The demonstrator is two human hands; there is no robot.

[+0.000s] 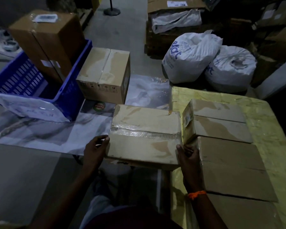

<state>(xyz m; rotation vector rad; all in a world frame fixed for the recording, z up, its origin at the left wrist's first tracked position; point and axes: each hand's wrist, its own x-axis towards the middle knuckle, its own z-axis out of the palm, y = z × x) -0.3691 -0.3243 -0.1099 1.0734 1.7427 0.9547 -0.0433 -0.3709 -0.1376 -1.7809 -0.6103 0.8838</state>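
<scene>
Dark shirt (139, 219) at the very bottom, both forearms reaching up from it, orange wrist thread (196, 195) on the right one. Left hand (97, 146) clamped on the near left corner of the taped carton (144, 134): thumb on the top edge, fingers curled against the side wall. Right hand (188, 156) gripping the near right corner likewise, thumb up on the lid edge, fingers tucked into the narrow gap beside the flat carton (229, 164).

Taped carton lying flat, straight ahead, near edge jutting a little past the table front, roughly at the meeting of the white plastic sheet (40, 133) and the yellow-wrapped surface (262, 129). Just to its right, touching or nearly so, a small box (220, 124), left wall turned toward the carton. Farther out: a sealed box (106, 71) behind, a blue crate (68, 90) at left with a tall brown box (45, 42) standing in it, two white sacks (191, 58) beyond the table.

Seemingly a lift or a pull of the carton toward the body. To do it well: get fingertips under the base rather than trusting the slick tape, keep both grips level, draw straight back and clear of the small box without dragging it along, and mind the overhang, apt to let the near edge drop.
</scene>
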